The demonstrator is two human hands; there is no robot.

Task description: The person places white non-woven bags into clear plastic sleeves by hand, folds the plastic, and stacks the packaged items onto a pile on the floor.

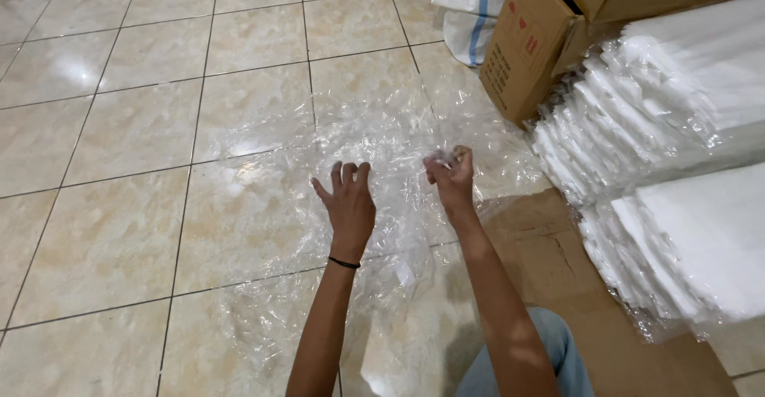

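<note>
A pile of clear plastic bags lies spread over the tiled floor in front of me. My left hand rests flat on the plastic with its fingers apart, a thin black band on the wrist. My right hand is raised a little to the right of it. Its fingers pinch a crumpled edge of one clear plastic bag.
Stacks of white items wrapped in clear plastic fill the right side. They sit on flattened brown cardboard. Brown cardboard boxes and a white sack stand at the back right. My knee in blue jeans shows at the bottom.
</note>
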